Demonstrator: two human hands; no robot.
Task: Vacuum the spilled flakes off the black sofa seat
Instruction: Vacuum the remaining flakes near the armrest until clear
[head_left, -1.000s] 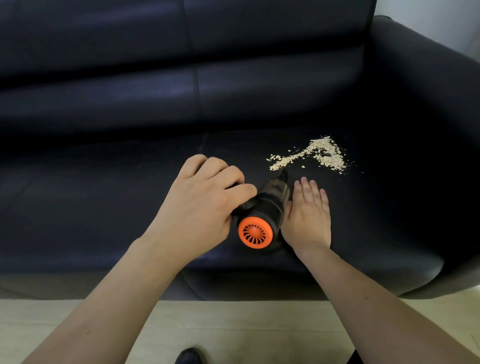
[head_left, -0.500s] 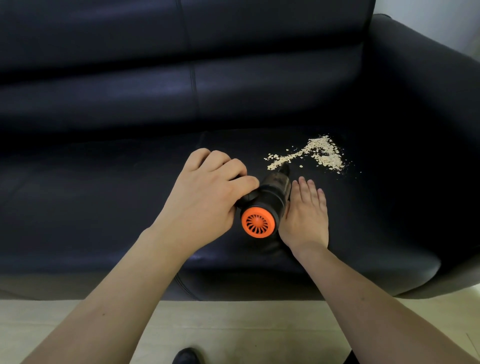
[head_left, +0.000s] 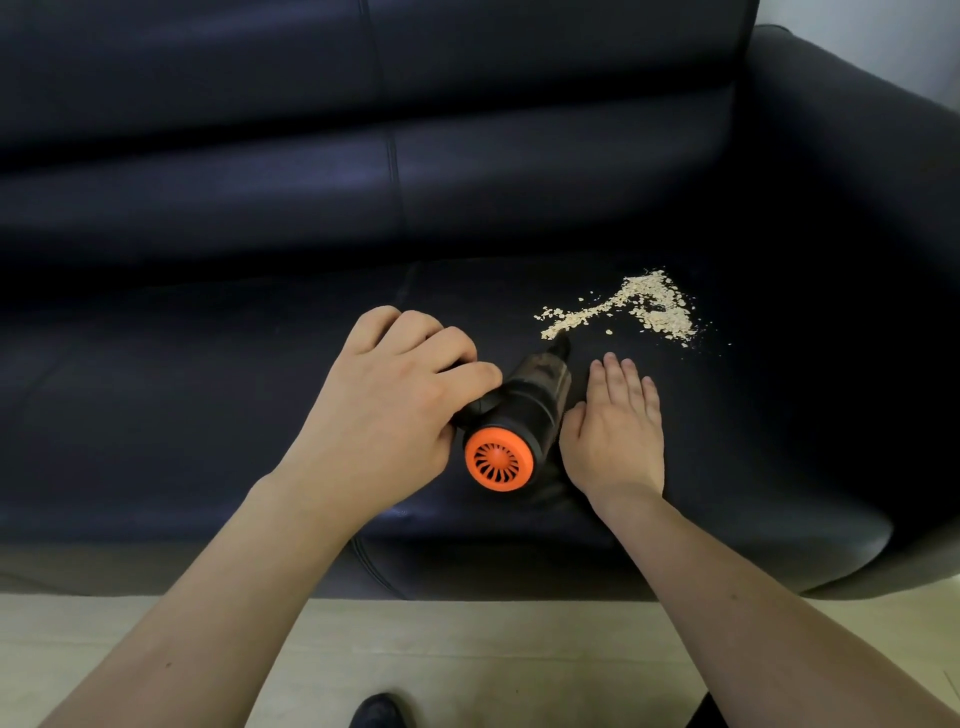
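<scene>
Left hand (head_left: 395, 410) wraps the handle of the vacuum (head_left: 511, 421); right hand (head_left: 615, 421) lies flat, fingers straight, on the sofa seat (head_left: 208, 395) just beside the barrel. Nozzle tip touches the near end of the flakes (head_left: 631, 306) — pile sits toward the seat's back right, near the armrest. Advice: keep nozzle low, sweep slowly along the trail — light flakes may scatter.
</scene>
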